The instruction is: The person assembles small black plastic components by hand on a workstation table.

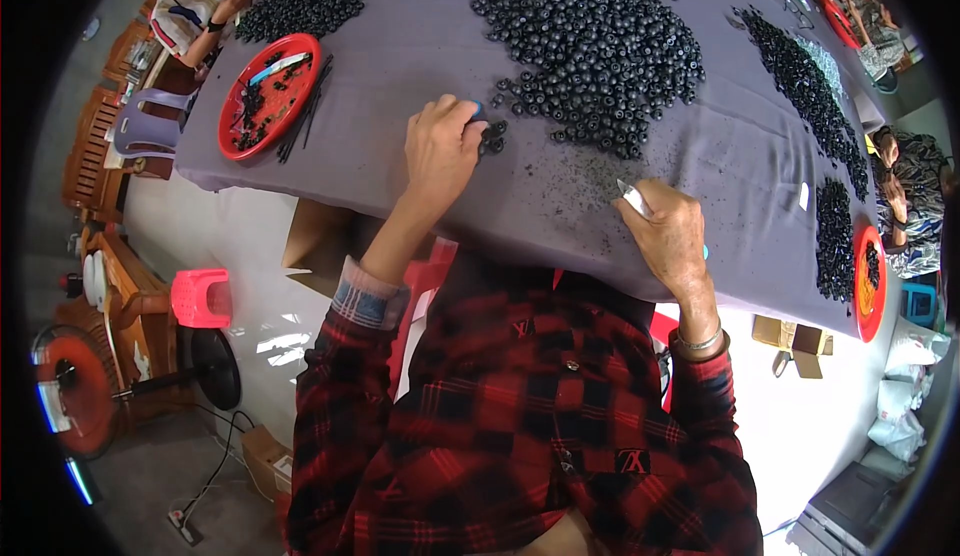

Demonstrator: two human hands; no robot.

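Tool partly hidden in right hand; far-left black pile cut by top edge.

Left hand reaches ahead, fingers bent; right hand clenched

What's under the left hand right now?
Gray cloth shows around the left hand, with a few black beads beside its fingertips. What the palm and curled fingers cover can't be seen, including whether a bead is held there.
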